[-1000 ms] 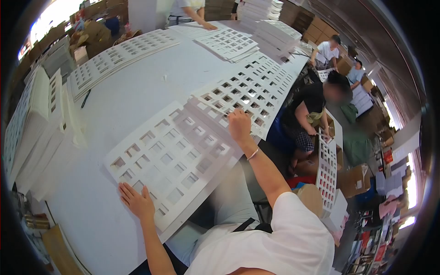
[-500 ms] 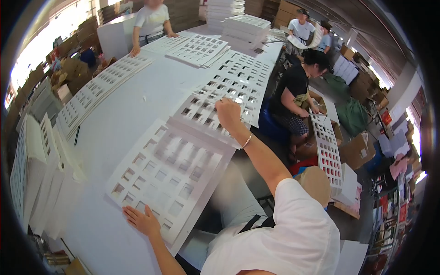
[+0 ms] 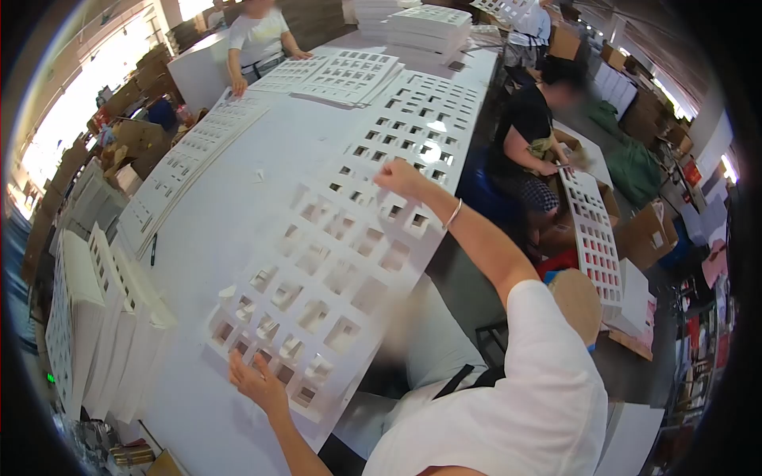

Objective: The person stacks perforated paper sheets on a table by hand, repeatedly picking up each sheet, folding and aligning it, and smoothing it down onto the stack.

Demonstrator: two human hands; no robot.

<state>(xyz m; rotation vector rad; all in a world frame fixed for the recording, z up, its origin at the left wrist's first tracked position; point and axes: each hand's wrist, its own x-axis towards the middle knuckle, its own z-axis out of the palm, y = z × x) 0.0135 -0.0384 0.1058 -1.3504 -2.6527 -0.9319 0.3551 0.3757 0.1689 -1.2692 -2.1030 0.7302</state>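
A white sheet with rows of square cut-outs [image 3: 325, 289] lies over the near side of the table, its middle blurred. My left hand [image 3: 260, 385] is at its near left corner, thumb and fingers apart, fingertips by the cut-outs. Farther up, my right hand [image 3: 402, 178] is closed, its fingers curled down at the sheet's far part; the fingertips are hidden. Beyond that hand, more cut-out sheeting [image 3: 425, 119] runs along the table's right side. A bracelet [image 3: 454, 213] is on my right wrist.
Folded white sheets [image 3: 99, 325] stand at the left. A pen [image 3: 153, 248] lies near long cut-out sheets [image 3: 178, 163]. Stacked sheets [image 3: 429, 32] are at the far end. A person [image 3: 258, 40] stands across the table; another [image 3: 524, 131] sits at the right, handling a cut-out strip [image 3: 591, 238].
The near sheet has shifted, and its cut-outs now show raised flaps. My left hand has turned with its thumb up at the corner. My right hand stays closed. The view has shifted a little.
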